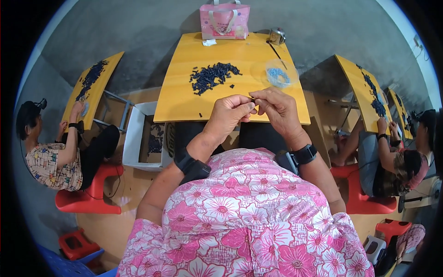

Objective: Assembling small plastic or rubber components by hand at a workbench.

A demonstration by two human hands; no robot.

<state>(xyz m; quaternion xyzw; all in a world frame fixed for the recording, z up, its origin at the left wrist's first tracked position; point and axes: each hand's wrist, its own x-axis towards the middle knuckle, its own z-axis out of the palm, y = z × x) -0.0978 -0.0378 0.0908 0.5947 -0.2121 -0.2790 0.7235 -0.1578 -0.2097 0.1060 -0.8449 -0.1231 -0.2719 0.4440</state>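
My left hand (230,112) and my right hand (279,109) meet above the near edge of the yellow table (177,104). Between the fingertips is a small dark part (253,99), pinched by the left thumb and fingers. The right thumb and fingers are also closed right at it; what they grip is too small to make out. Further back on the table lies a loose heap of small black cylindrical pieces (213,77). Behind my right hand stands a clear round dish (278,76) of small light-blue pieces.
A pink bag (224,22), a white scrap (209,42), a metal tin (277,35) and a thin dark stick (277,53) are at the table's far end. A white-sided box (134,138) with black pieces stands left. People sit working at tables on both sides.
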